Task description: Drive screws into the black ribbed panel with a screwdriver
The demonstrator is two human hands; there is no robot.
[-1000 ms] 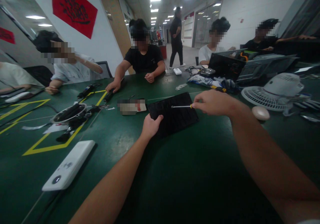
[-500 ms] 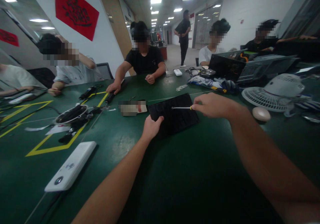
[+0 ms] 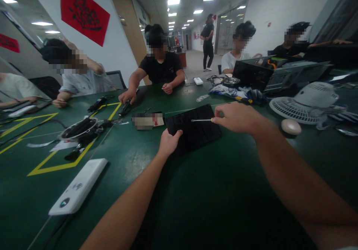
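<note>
A flat black rectangular panel (image 3: 197,132) lies in the middle of the green table, tilted up to the right. My left hand (image 3: 169,142) grips its near left edge, thumb on top and fingers hidden underneath. In my right hand (image 3: 236,116), closed at the panel's right side, is a screwdriver (image 3: 201,120) with a thin metal shaft and a bit of yellow at the handle. Its shaft points left across the panel; whether the tip touches the surface I cannot tell. Just left of the panel rests a small box (image 3: 160,119), partly blurred out.
A white power bank (image 3: 79,186) with a cable lies front left. Cables and a ring-shaped part (image 3: 79,129) sit within yellow tape. At right stand a white fan (image 3: 310,101), a pale rounded object (image 3: 291,126) and an opened computer case (image 3: 296,75). Several people sit around the table.
My hands, the panel and the screwdriver look nearly unmoved; the whole view has shifted slightly. A co-worker's hand across the table has moved a little on a black object. The standing person has shifted right.
</note>
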